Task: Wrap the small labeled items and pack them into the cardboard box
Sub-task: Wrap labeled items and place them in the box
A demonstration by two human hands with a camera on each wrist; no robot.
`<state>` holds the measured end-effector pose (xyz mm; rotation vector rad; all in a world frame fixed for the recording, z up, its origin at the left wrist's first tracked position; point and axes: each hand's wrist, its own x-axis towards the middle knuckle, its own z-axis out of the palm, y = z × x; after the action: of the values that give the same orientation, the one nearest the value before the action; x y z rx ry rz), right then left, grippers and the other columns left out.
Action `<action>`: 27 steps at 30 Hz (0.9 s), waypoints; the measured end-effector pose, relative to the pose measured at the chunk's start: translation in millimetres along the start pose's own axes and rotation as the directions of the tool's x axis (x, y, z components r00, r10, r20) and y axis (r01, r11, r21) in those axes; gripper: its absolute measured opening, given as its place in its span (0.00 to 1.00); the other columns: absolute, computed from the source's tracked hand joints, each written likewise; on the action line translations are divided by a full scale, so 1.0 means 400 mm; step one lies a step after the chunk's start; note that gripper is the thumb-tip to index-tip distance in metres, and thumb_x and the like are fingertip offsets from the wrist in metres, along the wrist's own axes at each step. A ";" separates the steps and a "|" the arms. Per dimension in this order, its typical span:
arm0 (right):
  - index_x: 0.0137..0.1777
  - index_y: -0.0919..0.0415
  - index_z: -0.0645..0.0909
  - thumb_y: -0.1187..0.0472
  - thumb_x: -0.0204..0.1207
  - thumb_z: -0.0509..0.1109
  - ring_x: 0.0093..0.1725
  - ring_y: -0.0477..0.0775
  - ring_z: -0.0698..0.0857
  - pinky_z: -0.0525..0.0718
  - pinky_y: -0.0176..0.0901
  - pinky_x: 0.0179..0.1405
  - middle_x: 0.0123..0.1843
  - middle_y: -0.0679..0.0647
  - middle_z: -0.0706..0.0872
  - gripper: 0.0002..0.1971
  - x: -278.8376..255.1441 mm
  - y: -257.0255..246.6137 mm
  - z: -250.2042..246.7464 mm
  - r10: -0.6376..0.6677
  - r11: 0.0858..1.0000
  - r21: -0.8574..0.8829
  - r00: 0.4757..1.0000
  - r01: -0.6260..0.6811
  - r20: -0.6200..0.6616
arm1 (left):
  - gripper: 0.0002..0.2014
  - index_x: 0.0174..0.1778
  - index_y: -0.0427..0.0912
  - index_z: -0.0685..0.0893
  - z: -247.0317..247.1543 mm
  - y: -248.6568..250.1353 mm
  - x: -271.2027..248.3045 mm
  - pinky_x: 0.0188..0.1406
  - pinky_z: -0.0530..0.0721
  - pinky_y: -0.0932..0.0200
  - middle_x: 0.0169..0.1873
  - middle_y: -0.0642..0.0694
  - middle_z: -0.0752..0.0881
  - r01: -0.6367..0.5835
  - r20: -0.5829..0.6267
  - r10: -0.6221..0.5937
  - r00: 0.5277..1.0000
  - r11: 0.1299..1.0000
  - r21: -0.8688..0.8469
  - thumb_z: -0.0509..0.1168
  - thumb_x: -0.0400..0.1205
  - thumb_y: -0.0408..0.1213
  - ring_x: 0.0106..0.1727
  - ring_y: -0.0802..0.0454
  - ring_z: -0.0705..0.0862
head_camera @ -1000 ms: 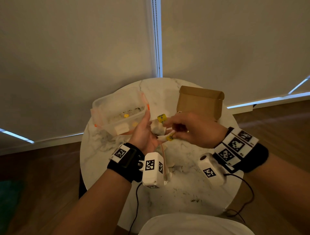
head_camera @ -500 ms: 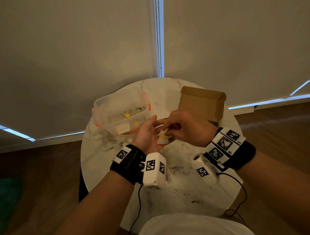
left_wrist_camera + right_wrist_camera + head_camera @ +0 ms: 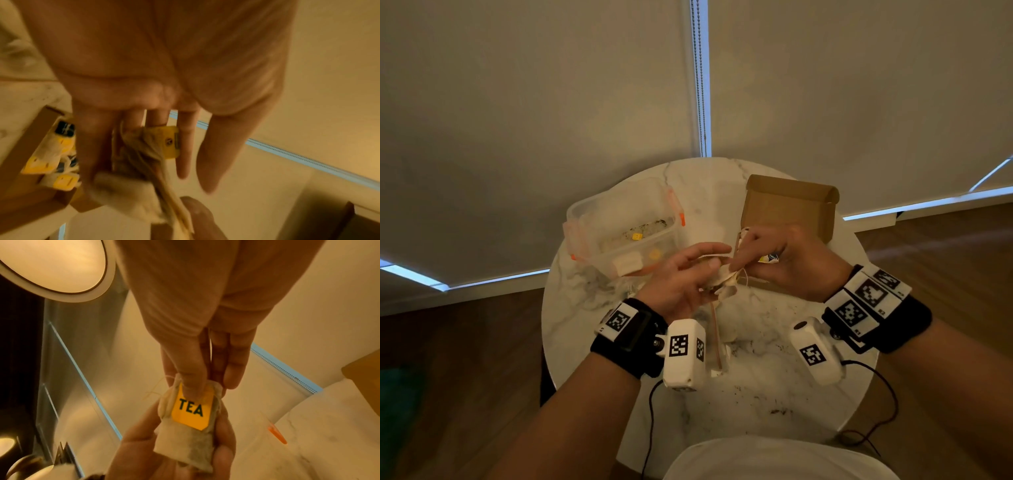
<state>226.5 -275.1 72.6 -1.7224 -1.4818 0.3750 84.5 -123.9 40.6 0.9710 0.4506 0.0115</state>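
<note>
A tea bag with a yellow "TEA" tag is cradled in the left hand above the worktop. The tag is pinched by the right hand. Wrapped bags are seen lying in the cardboard box just beyond.

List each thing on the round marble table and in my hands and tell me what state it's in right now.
Brown cardboard box: open, lid up, some tagged tea bags already inside.
Clear plastic container with orange clips: open, no lid on it.
Paper tea bag with yellow TEA tag: held off the table, tag folded against it.
Left hand: cradles the bag.
Right hand: thumb presses the tag.
</note>
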 end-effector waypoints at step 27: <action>0.43 0.63 0.87 0.69 0.70 0.80 0.41 0.50 0.90 0.91 0.50 0.45 0.41 0.53 0.91 0.05 -0.009 0.024 0.006 0.307 0.933 0.197 0.952 -0.301 -0.004 | 0.18 0.65 0.32 0.81 0.012 -0.006 0.031 0.50 0.90 0.43 0.48 0.37 0.92 -0.002 -0.371 -0.035 0.928 0.995 -0.100 0.56 0.90 0.43 0.47 0.42 0.91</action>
<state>230.4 -277.4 62.9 -1.7896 -1.1118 0.6289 97.2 -126.4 36.3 0.8680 0.8016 0.2048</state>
